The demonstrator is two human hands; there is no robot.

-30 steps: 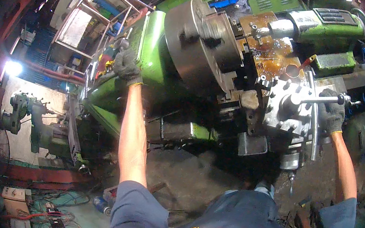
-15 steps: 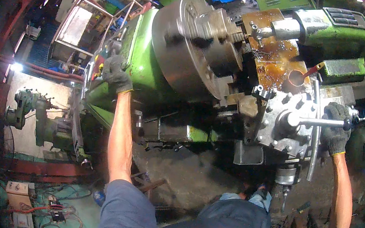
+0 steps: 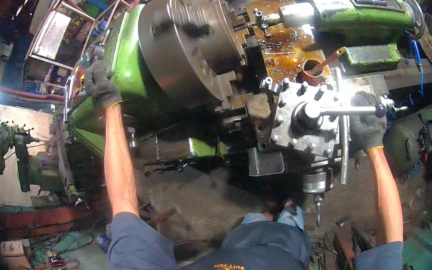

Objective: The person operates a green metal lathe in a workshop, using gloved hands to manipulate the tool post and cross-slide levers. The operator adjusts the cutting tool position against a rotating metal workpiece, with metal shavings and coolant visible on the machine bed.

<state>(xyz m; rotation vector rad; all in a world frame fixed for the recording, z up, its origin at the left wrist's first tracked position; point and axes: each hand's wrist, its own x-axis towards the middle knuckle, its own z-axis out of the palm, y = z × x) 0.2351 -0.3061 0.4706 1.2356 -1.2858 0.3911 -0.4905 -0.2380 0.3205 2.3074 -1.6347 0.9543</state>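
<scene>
Steel tool-post handle (image 3: 343, 110), a bright bar jutting from the grey bolted tool post (image 3: 303, 120) beside the big round steel chuck (image 3: 190, 40), sits wrapped in my gloved right hand (image 3: 367, 126), fingers closed on it; my left hand (image 3: 99, 82) grips the green lathe headstock (image 3: 128, 51); nothing looks clamped yet, I judge; since half a second ago, only the view has drawn closer.

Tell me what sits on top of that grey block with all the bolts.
On the tool post a shiny lever handle sticks out rightward; the gloved right hand grips its end. Bolt heads ring the top. What the glove covers cannot be seen.
</scene>
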